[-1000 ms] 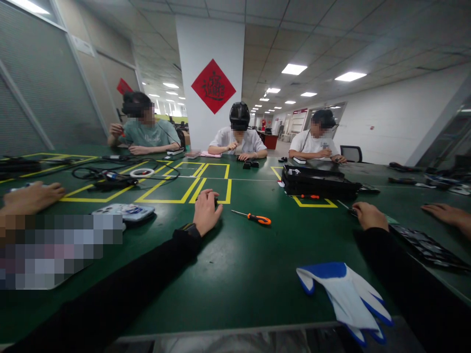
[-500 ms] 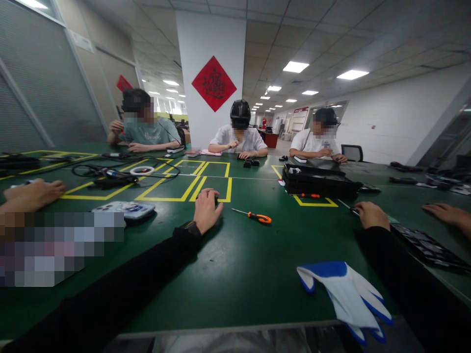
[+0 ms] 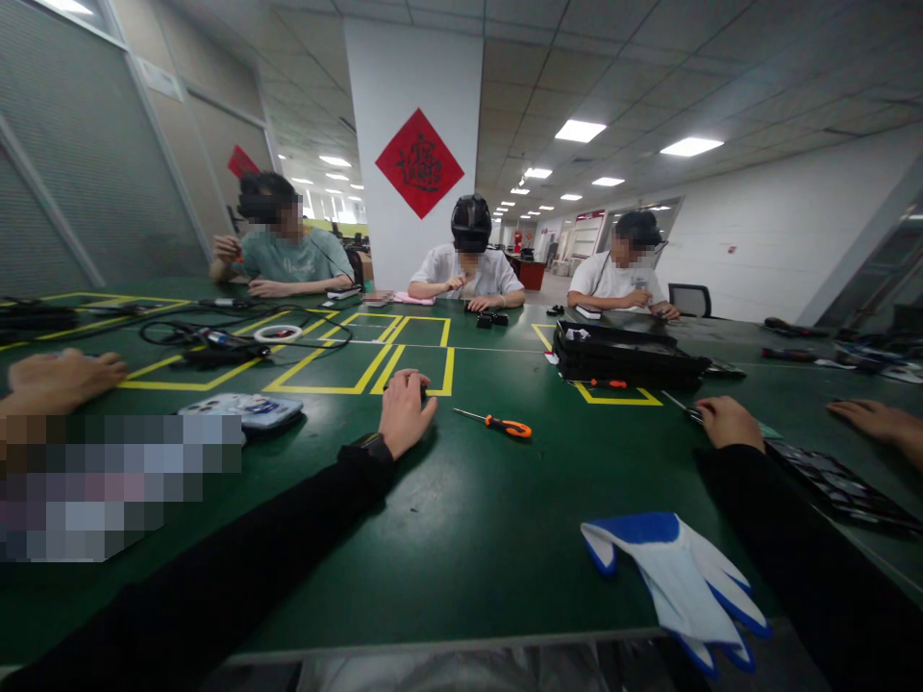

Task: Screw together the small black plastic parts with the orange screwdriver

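My left hand point(image 3: 408, 413) rests on the green table, fingers curled over a small dark object point(image 3: 424, 389) that they mostly hide. At the right, my right hand point(image 3: 730, 423) is closed round the dark handle of a screwdriver point(image 3: 684, 408), whose thin pale shaft points up and left. Between my hands lies an orange-and-black screwdriver point(image 3: 509, 426), touched by neither. A blue-and-white glove point(image 3: 685, 567) is spread near the table's front edge, left of my right sleeve. Beside my right wrist is a dark flat panel with many parts point(image 3: 840, 476).
A long black open case point(image 3: 627, 356) stands beyond my right hand, with another orange screwdriver point(image 3: 610, 383) before it. Left are a pale printed case point(image 3: 249, 411), black cables point(image 3: 209, 351) and a white ring point(image 3: 279, 334). Co-workers' hands point(image 3: 64, 377) flank me; several people sit around the table.
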Available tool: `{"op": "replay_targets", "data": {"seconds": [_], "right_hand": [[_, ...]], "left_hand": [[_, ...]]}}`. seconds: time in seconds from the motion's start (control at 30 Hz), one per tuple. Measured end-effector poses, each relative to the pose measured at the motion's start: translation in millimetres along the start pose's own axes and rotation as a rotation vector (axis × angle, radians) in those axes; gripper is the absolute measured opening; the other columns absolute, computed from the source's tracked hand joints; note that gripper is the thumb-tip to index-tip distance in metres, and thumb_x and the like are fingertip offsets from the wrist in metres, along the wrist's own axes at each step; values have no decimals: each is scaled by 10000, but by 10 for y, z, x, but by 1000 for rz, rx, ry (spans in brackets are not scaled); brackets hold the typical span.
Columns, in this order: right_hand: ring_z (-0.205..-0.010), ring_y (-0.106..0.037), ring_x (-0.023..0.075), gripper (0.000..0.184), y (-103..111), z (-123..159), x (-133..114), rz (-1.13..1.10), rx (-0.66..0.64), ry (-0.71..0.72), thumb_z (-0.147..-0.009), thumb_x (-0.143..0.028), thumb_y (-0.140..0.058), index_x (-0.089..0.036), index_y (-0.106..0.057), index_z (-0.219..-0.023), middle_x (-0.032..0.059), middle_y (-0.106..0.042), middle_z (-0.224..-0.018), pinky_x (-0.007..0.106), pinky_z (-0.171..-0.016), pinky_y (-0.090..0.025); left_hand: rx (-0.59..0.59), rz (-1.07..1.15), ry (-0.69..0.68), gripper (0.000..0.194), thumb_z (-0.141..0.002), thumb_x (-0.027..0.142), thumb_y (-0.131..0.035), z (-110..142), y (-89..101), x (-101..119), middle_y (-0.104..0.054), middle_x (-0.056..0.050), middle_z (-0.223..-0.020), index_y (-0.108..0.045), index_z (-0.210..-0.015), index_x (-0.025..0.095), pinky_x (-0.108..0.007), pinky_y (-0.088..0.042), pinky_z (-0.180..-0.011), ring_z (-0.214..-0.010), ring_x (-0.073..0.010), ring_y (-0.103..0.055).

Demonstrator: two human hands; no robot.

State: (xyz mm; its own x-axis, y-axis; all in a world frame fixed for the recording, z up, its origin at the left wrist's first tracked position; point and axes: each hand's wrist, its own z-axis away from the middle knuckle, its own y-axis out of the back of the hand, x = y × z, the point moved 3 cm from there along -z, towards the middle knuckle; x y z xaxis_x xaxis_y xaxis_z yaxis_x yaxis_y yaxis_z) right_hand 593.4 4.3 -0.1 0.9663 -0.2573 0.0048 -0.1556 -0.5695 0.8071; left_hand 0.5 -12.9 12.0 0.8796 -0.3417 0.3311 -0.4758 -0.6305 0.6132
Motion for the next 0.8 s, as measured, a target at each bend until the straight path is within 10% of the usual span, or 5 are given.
{"op": "replay_targets", "data": {"seconds": [0.4,0.8], "right_hand": [[-872,-513,217,325,-249,-24,251,-165,-116,-13,-676,-343,-594,-143,-564,-930,100,-563,-944,280,-768,-373],[-872,-524,235,319,-139,6,119,-61,-204,-125,-712,-395,-552,-161,-556,-929,130,-586,-933,295,-688,-367]], "left_hand": [[35,-26,21,224,-718,247,-495,-47,49,-38,-457,-94,-1018,-495,-933,181,-381,-367,-828,-1001,-246,-441],[26,-126,157,192,-758,299,-426,-232,102,-674,-551,-71,-904,-538,-864,185,-343,-362,-767,-902,-231,-476]]}}
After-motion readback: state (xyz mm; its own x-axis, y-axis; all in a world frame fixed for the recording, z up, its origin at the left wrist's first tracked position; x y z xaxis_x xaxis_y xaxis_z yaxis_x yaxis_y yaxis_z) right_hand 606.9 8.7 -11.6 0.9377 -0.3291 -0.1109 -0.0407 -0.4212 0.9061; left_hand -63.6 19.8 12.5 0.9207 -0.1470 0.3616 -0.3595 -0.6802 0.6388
